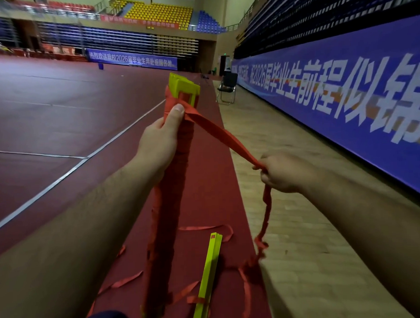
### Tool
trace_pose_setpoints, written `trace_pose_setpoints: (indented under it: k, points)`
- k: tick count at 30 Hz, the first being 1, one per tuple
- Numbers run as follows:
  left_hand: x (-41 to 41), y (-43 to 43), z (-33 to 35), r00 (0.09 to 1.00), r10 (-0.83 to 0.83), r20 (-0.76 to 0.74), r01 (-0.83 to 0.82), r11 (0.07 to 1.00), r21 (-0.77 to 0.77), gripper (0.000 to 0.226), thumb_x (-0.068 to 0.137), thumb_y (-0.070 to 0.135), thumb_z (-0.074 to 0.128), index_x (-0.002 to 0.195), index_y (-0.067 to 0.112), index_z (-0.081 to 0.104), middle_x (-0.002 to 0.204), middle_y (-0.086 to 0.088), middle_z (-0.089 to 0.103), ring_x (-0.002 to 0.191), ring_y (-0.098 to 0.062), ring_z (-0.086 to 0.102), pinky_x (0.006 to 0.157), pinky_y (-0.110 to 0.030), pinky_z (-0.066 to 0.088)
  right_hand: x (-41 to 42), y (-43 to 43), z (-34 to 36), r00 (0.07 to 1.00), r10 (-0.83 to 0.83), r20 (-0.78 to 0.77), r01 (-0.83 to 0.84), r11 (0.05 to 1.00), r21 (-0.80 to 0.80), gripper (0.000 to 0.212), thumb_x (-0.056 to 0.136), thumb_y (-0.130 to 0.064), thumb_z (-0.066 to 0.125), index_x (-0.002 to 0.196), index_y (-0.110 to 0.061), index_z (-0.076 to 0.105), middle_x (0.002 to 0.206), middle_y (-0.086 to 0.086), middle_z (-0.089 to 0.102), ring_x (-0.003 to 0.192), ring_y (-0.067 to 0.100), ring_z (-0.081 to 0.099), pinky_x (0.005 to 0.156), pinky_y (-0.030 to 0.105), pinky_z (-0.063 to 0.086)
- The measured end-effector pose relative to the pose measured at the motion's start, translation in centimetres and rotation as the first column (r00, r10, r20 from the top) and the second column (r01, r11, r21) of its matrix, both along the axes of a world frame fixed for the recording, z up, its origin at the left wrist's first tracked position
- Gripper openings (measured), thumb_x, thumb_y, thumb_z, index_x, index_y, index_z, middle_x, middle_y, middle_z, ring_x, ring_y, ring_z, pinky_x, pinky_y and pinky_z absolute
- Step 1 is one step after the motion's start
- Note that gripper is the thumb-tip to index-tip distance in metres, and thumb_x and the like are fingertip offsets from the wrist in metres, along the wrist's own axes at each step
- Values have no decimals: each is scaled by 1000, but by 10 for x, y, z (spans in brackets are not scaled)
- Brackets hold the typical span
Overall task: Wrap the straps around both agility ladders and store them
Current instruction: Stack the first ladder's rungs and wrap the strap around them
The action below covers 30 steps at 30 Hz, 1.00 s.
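One agility ladder (181, 87) is a bundle of yellow rungs, wound almost its whole length in red strap and held upright at centre. My left hand (159, 141) grips the bundle near its top, thumb pressing the strap against it. From there the red strap (217, 132) runs taut down to the right into my right hand (282, 173), which grips it. The strap's loose tail hangs below that hand to the floor. A second agility ladder (209, 277), yellow rungs stacked flat with loose red straps around it, lies on the red floor below.
I stand on a red sports floor (60, 116) with white lines, beside a strip of wooden flooring (290, 227). A long blue banner wall (345, 101) runs along the right. A black folding chair (228, 88) stands ahead by the wall.
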<state>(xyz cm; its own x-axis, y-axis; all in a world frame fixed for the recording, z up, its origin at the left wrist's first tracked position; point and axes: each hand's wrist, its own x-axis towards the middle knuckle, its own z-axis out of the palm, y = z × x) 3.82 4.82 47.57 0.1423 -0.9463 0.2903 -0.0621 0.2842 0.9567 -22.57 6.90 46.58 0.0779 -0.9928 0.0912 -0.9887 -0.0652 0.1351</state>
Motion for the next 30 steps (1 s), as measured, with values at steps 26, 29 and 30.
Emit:
trace_pose_setpoints:
  k: [26,29,30]
  points:
    - [23,-11,-7,1000,10,5,-10,995,101,52,81,76,51,85,29,71,100,4,74,96,-18,69,96,-41,52,0,4,-5,929,30,368,-143,948,284,21,93,-13,62,100,-24,78,106,-5,75,103,12,67,92,27,52]
    - [17,-11,-9,1000,16,27,-18,995,100,50,84,74,50,88,29,70,102,3,73,98,-19,69,97,-42,52,19,9,-6,721,75,688,-246,957,153,24,87,2,59,86,-12,78,89,-2,78,99,19,71,83,25,53]
    - [16,-11,-9,1000,3,23,-5,994,107,52,84,75,49,92,29,72,102,3,73,98,-19,69,98,-43,52,25,11,-8,633,58,772,-273,950,153,22,85,6,56,83,-4,75,76,1,76,97,28,71,82,32,53]
